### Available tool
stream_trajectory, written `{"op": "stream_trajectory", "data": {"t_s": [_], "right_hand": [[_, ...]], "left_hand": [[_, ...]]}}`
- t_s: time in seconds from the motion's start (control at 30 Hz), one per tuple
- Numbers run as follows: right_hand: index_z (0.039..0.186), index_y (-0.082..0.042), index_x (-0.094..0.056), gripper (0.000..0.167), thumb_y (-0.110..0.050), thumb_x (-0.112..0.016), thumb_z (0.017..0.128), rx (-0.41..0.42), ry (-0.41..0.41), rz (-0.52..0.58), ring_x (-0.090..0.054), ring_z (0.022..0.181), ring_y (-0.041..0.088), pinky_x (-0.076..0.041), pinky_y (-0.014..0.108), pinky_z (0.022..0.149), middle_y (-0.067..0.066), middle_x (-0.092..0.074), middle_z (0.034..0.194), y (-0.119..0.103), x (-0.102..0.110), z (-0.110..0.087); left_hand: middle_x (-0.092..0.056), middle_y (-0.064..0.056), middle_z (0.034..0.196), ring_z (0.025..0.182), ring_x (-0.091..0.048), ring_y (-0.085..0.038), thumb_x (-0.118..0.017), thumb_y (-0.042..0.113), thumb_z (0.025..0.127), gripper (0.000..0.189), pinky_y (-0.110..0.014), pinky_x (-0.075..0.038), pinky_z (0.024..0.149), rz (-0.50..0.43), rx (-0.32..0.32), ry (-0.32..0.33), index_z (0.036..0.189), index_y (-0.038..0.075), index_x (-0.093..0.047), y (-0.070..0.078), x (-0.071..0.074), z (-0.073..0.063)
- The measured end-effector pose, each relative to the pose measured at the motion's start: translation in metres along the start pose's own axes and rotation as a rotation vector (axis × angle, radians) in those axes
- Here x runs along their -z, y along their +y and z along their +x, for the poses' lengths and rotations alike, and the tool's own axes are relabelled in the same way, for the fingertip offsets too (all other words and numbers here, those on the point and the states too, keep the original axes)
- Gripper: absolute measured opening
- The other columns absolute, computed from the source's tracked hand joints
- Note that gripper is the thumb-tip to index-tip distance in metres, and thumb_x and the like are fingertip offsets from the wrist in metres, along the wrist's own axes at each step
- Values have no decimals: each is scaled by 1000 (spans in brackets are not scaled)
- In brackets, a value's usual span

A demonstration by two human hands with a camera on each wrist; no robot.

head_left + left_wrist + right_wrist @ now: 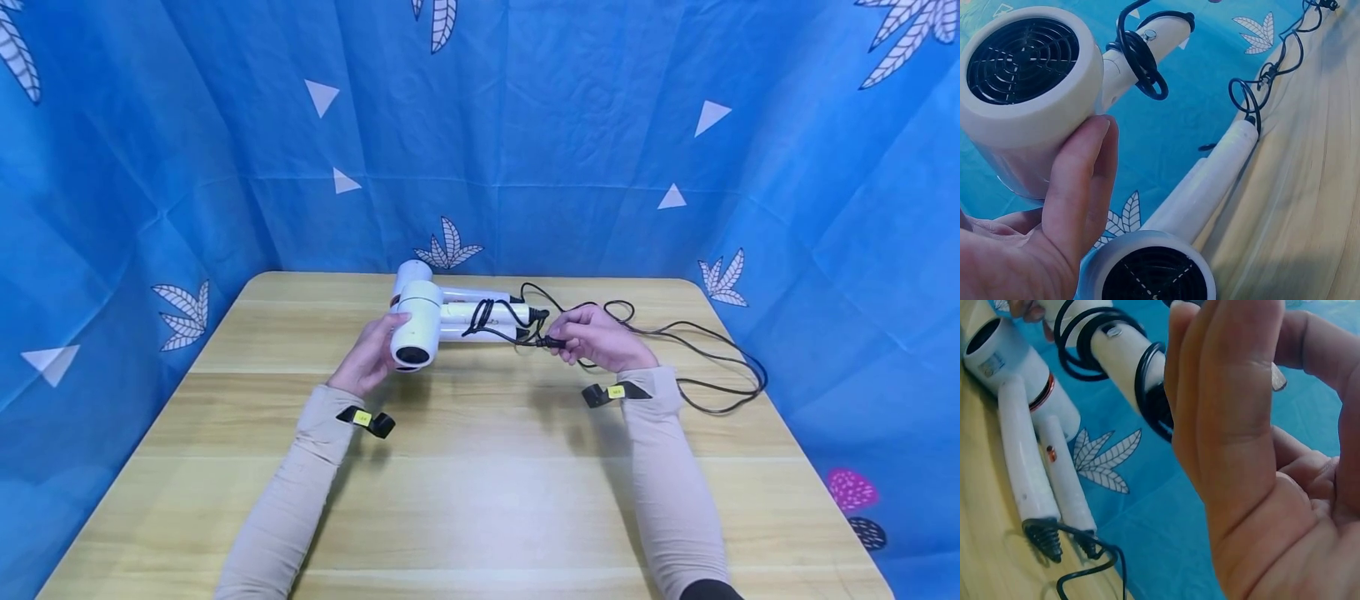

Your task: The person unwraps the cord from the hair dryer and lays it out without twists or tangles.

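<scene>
My left hand (369,354) grips the head of a white hair dryer (422,315), its thumb and fingers round the barrel. The left wrist view shows this dryer's round black grille (1022,60) facing the camera. Black cord (1139,59) is wound round its handle. At the handle's end, my right hand (603,337) pinches the black plug (555,342) of a cord; its fingers partly hide it. Behind and below the held dryer, two more white hair dryers lie side by side on the table, their handles (1025,450) pointing right in the head view.
Loose black cord (757,375) loops across the right side of the wooden table (487,500). A blue patterned curtain (525,125) hangs round the back and sides. Each sleeve carries a black strap (365,418) at the wrist.
</scene>
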State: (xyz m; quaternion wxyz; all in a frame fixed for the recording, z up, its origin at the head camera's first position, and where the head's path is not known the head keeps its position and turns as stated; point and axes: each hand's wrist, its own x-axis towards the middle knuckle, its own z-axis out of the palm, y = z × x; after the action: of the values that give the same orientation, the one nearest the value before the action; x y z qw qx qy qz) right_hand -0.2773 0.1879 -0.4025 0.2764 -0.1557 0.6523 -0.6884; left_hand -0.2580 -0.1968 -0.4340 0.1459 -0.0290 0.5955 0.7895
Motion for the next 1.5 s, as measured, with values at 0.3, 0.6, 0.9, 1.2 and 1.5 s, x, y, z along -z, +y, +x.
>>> {"op": "stream_trajectory", "data": {"t_s": [0.3, 0.6, 0.9, 1.2, 1.5], "right_hand": [[91, -8, -71, 18, 0, -56, 98, -32, -20, -120, -64, 59, 10, -58, 21, 56, 5, -73, 77, 9, 3, 3], [96, -1, -69, 10, -1, -60, 97, -86, -3, -187, -66, 61, 11, -60, 22, 57, 7, -73, 78, 17, 4, 6], [99, 3, -69, 9, -3, -62, 97, -116, 25, -220, -67, 61, 12, -62, 24, 60, 9, -73, 80, 25, 10, 9], [103, 7, -68, 12, -2, -63, 97, -130, 48, -233, -68, 62, 11, -63, 24, 61, 12, -74, 82, 30, 17, 10], [113, 14, -62, 22, -2, -63, 98, -169, 109, -258, -68, 62, 11, -63, 24, 62, 16, -74, 84, 31, 19, 11]], "left_hand": [[-68, 3, 105, 89, -71, -10, -52, 31, 103, 55, -25, -64, 75, -2, -8, -7, 146, 1, -36, 0, 1, 0], [-67, 2, 107, 90, -71, -10, -52, 31, 103, 57, -24, -64, 76, -13, 0, -11, 147, 1, -34, 1, 2, -1], [-69, 3, 104, 88, -71, -10, -52, 31, 104, 48, -24, -63, 75, -8, 2, -4, 142, 4, -39, 1, 0, -4], [-69, 3, 103, 88, -71, -9, -53, 29, 103, 43, -23, -63, 74, -33, -3, -18, 138, 6, -41, 1, 0, -4], [-71, 4, 102, 88, -72, -9, -53, 29, 104, 39, -23, -63, 75, -44, -5, -31, 135, 8, -43, 1, 1, -3]]}}
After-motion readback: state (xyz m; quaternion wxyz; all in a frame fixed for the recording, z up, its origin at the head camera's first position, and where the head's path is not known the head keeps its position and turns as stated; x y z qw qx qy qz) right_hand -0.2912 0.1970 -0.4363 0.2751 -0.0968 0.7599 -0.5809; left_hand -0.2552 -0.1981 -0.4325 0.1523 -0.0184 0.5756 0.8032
